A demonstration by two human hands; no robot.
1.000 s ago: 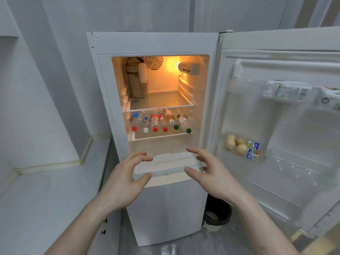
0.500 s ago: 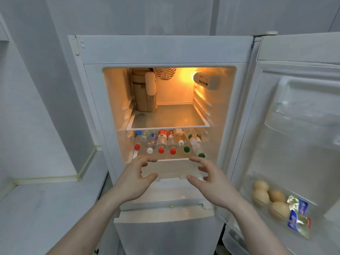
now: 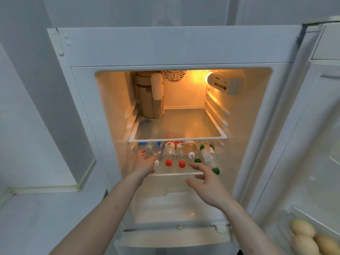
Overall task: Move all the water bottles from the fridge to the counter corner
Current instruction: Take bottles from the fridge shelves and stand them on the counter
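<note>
Several water bottles lie side by side on the fridge's lower shelf point(image 3: 173, 174), caps facing me: two red-capped bottles point(image 3: 169, 152), a white-capped bottle point(image 3: 157, 150), a green-capped bottle point(image 3: 211, 159) at the right. My left hand point(image 3: 144, 163) is inside the shelf at its left end, covering the front of the leftmost bottle; whether the fingers close round it is hidden. My right hand point(image 3: 206, 181) hovers with spread fingers just in front of the shelf edge, below the green caps, holding nothing.
The fridge door point(image 3: 312, 144) stands open at the right, with eggs point(image 3: 301, 230) in its lower rack. A brown container point(image 3: 150, 100) stands on the glass upper shelf point(image 3: 184, 126). The grey counter point(image 3: 36, 218) runs along the left into a wall corner.
I have come closer to the fridge. My left hand has gone into the lower shelf onto the leftmost bottle; my right hand has risen to the shelf's front edge.
</note>
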